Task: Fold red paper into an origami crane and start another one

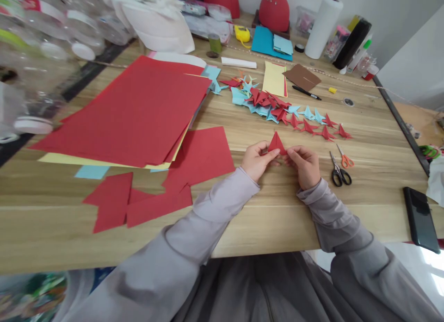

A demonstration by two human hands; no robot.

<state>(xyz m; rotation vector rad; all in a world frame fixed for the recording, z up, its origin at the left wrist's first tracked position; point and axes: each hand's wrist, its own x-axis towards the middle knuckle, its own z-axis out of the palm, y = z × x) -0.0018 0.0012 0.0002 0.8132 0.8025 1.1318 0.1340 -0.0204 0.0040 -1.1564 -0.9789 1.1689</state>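
A small red folded paper [276,143], triangular with its point away from me, is held between my two hands above the wooden table. My left hand [257,160] pinches its left lower corner, thumb on top. On the right lower corner, my right hand [304,164] closes with thumb and fingers. Beyond them lies a cluster of folded red paper cranes [265,100] mixed with light blue ones [308,113]. Large red sheets [138,109] are stacked to the left, with cut red pieces [204,155] beside and in front of them.
Black scissors [340,175] and orange scissors [347,161] lie right of my right hand. A phone [421,218] rests at the right edge. Farther back are a pen [307,93], brown paper [302,77], a yellow tape measure [242,34] and a white roll [323,28]. Plastic bottles [83,30] crowd the left.
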